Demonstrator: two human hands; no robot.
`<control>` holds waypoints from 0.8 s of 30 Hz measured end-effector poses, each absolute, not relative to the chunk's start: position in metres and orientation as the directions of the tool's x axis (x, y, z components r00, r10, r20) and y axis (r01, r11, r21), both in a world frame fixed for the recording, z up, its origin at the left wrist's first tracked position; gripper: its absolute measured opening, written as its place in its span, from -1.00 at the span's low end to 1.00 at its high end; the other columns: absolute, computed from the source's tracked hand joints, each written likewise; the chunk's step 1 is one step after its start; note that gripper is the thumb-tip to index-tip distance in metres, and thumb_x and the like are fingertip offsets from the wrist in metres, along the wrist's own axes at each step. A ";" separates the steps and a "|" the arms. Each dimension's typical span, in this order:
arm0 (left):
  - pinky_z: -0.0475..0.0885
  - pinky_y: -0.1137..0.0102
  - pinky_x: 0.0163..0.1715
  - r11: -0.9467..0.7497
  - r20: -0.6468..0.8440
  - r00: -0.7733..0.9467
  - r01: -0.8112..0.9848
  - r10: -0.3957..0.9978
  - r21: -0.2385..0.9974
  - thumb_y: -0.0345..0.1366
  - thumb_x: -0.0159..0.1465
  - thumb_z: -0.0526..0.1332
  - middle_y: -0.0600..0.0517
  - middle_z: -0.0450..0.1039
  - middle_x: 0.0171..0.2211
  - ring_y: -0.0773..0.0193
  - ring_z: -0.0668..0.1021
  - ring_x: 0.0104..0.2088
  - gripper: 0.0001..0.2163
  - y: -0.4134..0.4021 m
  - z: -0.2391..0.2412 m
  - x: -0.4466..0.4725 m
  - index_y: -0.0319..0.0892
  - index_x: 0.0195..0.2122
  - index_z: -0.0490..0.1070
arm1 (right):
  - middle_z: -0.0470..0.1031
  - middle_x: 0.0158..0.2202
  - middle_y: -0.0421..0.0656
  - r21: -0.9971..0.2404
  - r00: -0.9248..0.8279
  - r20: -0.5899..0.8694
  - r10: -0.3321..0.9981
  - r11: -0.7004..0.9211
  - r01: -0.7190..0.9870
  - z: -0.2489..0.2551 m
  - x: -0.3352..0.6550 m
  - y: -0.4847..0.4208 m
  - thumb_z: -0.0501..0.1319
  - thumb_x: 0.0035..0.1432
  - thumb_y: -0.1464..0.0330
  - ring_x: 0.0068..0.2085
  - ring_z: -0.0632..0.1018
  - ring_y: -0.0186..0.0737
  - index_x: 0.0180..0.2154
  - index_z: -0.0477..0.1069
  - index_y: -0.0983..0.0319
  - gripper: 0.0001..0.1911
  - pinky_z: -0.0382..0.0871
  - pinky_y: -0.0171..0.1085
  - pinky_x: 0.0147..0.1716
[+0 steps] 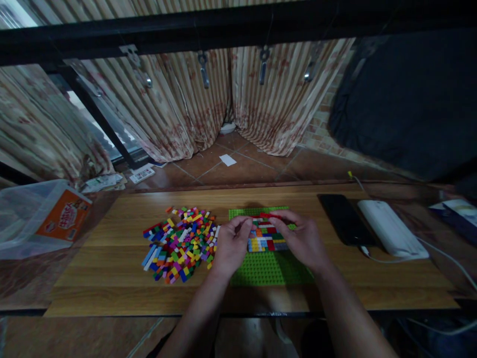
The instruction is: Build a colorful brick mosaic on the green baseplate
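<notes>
A green baseplate point(268, 271) lies on the wooden table in front of me, with rows of red, blue, yellow, white and grey bricks point(261, 243) built up on its middle. Over the far part of the plate, my right hand point(306, 239) pinches a long red brick point(270, 216) between thumb and fingers. My left hand point(233, 244) is closed in a pinch just left of that brick; what lies between its fingertips is hidden. Left of the plate spreads a pile of loose bricks point(182, 243) in many colours, close to my left hand.
A black phone point(345, 219) and a white power bank point(391, 228) with a cable lie on the right of the table point(108, 278). A clear plastic bin point(30, 219) with an orange label stands beyond the left edge. Striped curtains point(179, 104) hang behind.
</notes>
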State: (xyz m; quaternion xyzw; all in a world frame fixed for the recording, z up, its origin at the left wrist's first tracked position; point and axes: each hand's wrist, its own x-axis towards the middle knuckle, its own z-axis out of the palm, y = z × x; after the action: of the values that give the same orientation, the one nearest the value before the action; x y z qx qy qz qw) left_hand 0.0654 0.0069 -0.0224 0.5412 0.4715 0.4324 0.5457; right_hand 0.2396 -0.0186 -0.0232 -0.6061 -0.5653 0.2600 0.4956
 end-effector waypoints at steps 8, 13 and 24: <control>0.45 0.47 -0.38 -0.032 0.018 0.118 0.117 0.993 0.993 -0.28 0.21 0.22 0.02 0.58 -0.38 0.28 0.57 -0.37 -0.84 0.011 -0.024 0.061 -0.20 -0.25 0.54 | 0.64 -0.26 -0.04 -0.973 0.545 0.106 0.832 -0.025 0.228 -0.035 0.263 -0.010 0.32 0.00 0.22 -0.23 0.62 -0.06 -0.28 0.59 0.26 -0.72 0.48 -0.06 -0.13; 0.41 0.46 -0.44 -0.015 -0.003 0.077 0.237 0.997 0.972 -0.32 0.21 0.20 0.00 0.58 -0.39 0.28 0.55 -0.43 -0.80 0.012 -0.025 0.060 -0.22 -0.18 0.53 | 0.63 -0.22 -0.06 -0.956 0.427 0.143 0.893 0.013 0.294 -0.040 0.258 -0.007 0.27 0.05 0.25 -0.19 0.60 -0.10 -0.26 0.59 0.24 -0.75 0.46 -0.09 -0.10; 0.44 0.41 -0.39 -0.052 -0.010 0.151 0.407 0.989 0.912 -0.29 0.24 0.18 -0.04 0.59 -0.32 0.26 0.57 -0.40 -0.74 0.011 -0.031 0.057 -0.22 -0.08 0.52 | 0.60 -0.24 -0.10 -0.903 0.274 0.250 0.929 0.122 0.412 -0.041 0.255 -0.005 0.23 0.13 0.26 -0.20 0.57 -0.14 -0.30 0.60 0.20 -0.79 0.42 -0.18 -0.16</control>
State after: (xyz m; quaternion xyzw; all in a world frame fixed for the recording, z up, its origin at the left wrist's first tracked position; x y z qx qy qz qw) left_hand 0.0572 0.0108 -0.0308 0.6350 0.5492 0.3507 0.4149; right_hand 0.2550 -0.0051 -0.0407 -0.6126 -0.5469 0.2526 0.5117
